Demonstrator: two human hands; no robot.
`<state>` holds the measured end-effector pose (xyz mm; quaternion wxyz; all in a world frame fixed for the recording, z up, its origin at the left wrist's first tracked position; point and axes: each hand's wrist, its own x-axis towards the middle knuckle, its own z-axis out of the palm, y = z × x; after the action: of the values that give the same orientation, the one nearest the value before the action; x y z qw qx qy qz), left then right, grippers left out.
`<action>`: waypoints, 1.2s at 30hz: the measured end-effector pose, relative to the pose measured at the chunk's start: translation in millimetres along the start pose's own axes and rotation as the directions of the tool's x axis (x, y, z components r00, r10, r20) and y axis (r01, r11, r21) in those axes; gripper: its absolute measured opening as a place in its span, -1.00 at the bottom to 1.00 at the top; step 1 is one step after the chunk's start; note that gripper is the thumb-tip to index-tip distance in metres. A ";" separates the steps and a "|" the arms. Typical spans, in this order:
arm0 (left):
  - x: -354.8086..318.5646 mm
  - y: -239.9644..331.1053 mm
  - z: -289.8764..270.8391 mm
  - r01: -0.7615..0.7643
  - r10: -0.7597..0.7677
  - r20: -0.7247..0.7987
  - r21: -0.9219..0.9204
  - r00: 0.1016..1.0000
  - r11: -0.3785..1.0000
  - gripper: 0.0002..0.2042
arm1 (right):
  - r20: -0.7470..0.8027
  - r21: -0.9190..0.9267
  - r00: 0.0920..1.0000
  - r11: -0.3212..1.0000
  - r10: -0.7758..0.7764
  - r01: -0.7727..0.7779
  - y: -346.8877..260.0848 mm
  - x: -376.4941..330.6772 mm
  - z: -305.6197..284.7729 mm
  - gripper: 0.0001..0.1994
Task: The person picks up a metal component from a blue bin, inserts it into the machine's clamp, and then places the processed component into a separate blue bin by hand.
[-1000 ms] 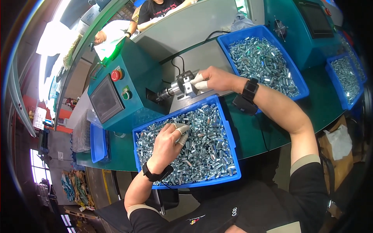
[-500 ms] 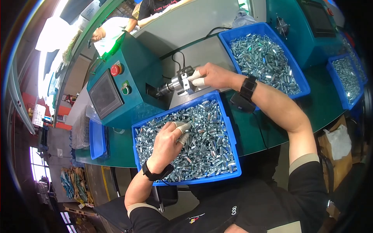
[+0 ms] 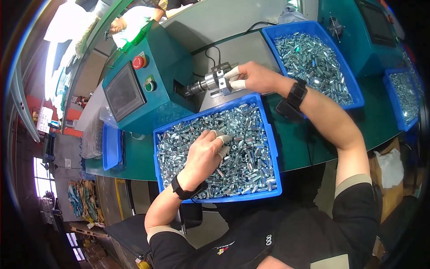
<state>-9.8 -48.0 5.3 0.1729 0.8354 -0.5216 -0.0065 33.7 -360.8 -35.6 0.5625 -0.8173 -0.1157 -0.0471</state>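
Observation:
My left hand point(image 3: 204, 154) is over the near blue tray point(image 3: 277, 177), its fingers in pale finger cots curled down among many small shiny hex-shaped metal sleeves point(image 3: 246, 166). Whatever those fingertips pinch is hidden. At the spindle end, my right hand point(image 3: 257, 78) has two cot-covered fingertips drawn together against a metal fixture point(image 3: 221, 82). A part between them cannot be made out. The fixture lines up with a round chuck point(image 3: 197, 87) that sticks out of a green machine point(image 3: 154, 85).
Another blue tray point(image 3: 355, 96) full of metal sleeves stands beyond my right forearm. The machine carries a screen point(image 3: 123, 95), a red button point(image 3: 139, 62) and a green switch point(image 3: 149, 85). A second machine point(image 3: 345, 40) stands far right. A person point(image 3: 134, 24) is behind the partition.
My left hand has shifted slightly to the right within the near tray, its fingers curled lower among the sleeves. My right hand stays at the fixture. The whole view has tilted a little.

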 end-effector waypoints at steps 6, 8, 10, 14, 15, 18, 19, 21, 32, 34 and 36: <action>-2.3 -5.1 6.4 -0.048 0.048 -0.027 -0.013 0.998 0.999 -0.73 | -0.081 -0.022 0.996 0.999 -0.031 0.029 7.7 0.7 3.2 -0.72; -4.6 -3.8 6.3 -0.022 0.021 -0.038 -0.028 0.999 0.999 -0.75 | -0.202 -0.118 0.979 0.992 0.022 -0.047 4.2 -2.3 -0.5 -0.70; -4.8 -0.6 3.6 -0.015 0.014 -0.039 -0.035 0.999 0.999 -0.75 | -0.431 -0.254 0.896 0.939 0.104 -0.231 -5.3 -7.2 -3.3 -0.64; -3.9 5.9 2.0 -0.004 0.001 -0.043 -0.069 0.999 0.998 -0.75 | -0.529 -0.367 0.848 0.899 0.010 -0.239 -27.8 -9.7 1.2 -0.52; -1.4 7.1 2.1 -0.011 0.006 -0.058 -0.078 0.998 0.997 -0.74 | -0.506 -0.455 0.860 0.868 -0.069 -0.198 -26.4 -6.9 3.8 -0.56; 5.9 7.1 4.8 -0.051 0.047 -0.056 -0.066 0.997 0.996 -0.73 | -0.448 -0.562 0.882 0.813 -0.145 -0.152 -14.6 7.9 14.7 -0.69; 8.5 7.1 6.9 -0.065 0.060 -0.055 -0.079 0.997 0.995 -0.73 | -0.434 -0.597 0.892 0.783 -0.130 -0.176 -8.7 14.6 13.8 -0.75; 1.4 8.9 6.8 -0.034 0.029 -0.068 -0.075 0.997 0.997 -0.72 | -0.362 -0.663 0.912 0.741 -0.195 -0.104 -11.3 24.7 20.3 -0.79; -21.0 0.9 7.3 0.076 -0.084 -0.136 -0.065 0.987 0.995 -0.74 | -0.459 -0.724 0.847 0.665 -0.270 -0.181 -9.0 -35.3 -40.5 -0.80; -13.2 5.6 -5.0 -0.052 0.045 -0.168 -0.036 0.985 0.998 -0.74 | -0.504 -0.707 0.860 0.609 -0.077 -0.360 6.6 -64.7 -81.2 -0.73; 7.3 9.5 -13.1 -0.097 0.084 -0.197 -0.058 0.977 0.994 -0.74 | -0.558 -0.711 0.829 0.490 0.045 -0.505 -10.6 -97.1 -108.5 -0.64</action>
<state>-12.2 -54.5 21.7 0.2512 0.8012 -0.5391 0.0655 -57.2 -471.3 -6.7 0.1120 -0.9535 0.1977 -0.1980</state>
